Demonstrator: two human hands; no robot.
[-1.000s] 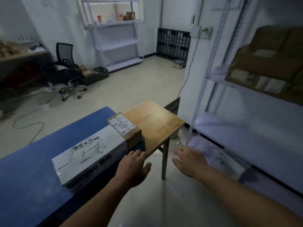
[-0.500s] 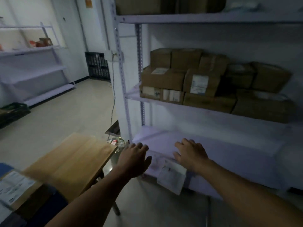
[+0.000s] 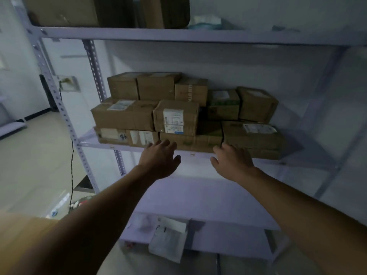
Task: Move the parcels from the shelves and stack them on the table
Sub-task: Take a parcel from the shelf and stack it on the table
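Several brown cardboard parcels are stacked on the middle shelf (image 3: 95, 140) of a white metal rack. One flat parcel (image 3: 190, 140) lies at the bottom centre of the pile, under a labelled parcel (image 3: 175, 118). My left hand (image 3: 160, 158) reaches up with fingers spread, its fingertips at the shelf's front edge by the flat parcel's left end. My right hand (image 3: 232, 160) is open too, its fingertips near the flat parcel's right end. Neither hand holds anything. Only a blurred corner of the wooden table (image 3: 21, 225) shows at the lower left.
More boxes (image 3: 65, 10) sit on the top shelf. White mailer bags (image 3: 166, 241) lie on a low shelf. The shelf below the parcels (image 3: 198, 195) is bare. A black cable (image 3: 72, 159) hangs beside the rack's perforated post (image 3: 65, 120). Tiled floor lies to the left.
My view has swung from the table with its parcels to the rack. Both hands have risen from near the lower shelf up to the middle shelf's front edge.
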